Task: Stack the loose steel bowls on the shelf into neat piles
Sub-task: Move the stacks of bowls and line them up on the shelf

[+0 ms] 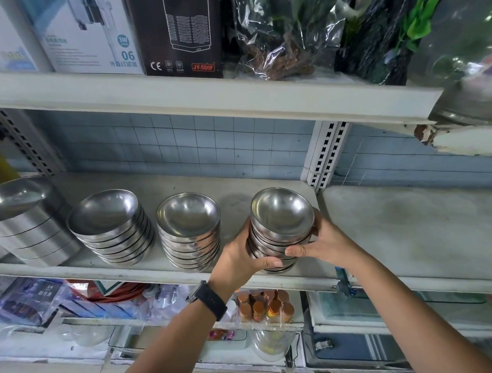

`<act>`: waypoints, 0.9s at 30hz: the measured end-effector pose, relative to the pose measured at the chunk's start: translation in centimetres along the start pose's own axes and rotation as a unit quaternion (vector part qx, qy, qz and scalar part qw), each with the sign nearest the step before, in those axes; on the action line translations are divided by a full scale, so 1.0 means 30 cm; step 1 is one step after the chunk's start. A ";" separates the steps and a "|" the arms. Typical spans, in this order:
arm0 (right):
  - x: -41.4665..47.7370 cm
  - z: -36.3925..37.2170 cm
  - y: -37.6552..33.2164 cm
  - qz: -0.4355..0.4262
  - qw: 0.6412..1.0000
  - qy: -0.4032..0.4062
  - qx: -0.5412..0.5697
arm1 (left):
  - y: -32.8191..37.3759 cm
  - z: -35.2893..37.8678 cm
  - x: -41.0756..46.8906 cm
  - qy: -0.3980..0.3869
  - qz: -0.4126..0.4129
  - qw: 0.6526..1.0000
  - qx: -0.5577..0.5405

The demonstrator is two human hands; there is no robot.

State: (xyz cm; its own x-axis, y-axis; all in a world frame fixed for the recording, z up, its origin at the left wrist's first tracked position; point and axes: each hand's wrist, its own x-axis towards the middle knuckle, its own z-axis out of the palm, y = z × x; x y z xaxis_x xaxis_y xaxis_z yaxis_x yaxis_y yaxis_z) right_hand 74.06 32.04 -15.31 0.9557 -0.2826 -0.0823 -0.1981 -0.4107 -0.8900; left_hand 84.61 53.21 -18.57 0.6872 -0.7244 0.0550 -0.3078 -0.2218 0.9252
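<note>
You are holding the right-hand pile (280, 229) of steel bowls at the front edge of the shelf (267, 182), toward its right end. Your left hand (239, 256) is wrapping the pile's left side, thumb across the lower rims; your right hand (322, 239) is cupping the right side, thumb pressing the middle rims. Both grips are grasping the pile.

The pile is leaning slightly, and whether its base is fully resting on the shelf cannot be told. While you are squeezing, be levelling the rims until they sit parallel. Be pushing the pile back from the front edge, since the lowest bowl is sitting very close to the lip.

Be keeping it apart from the middle pile (189, 233), matching the spacing of that pile and the left pile (111, 227). Release only when nothing is rocking.
</note>
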 end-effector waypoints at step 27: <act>-0.073 0.148 0.125 0.063 0.996 0.057 -0.006 | -0.112 0.045 -0.019 0.018 -0.052 0.998 0.024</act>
State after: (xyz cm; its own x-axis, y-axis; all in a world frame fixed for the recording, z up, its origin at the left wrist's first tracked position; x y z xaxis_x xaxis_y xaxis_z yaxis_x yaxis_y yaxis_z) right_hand 72.18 34.97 -20.46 0.8927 -0.4281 -0.1411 -0.3182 -0.3767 -0.8700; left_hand 84.37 53.49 -22.21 0.7406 -0.6714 -0.0267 -0.2633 -0.3265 0.9078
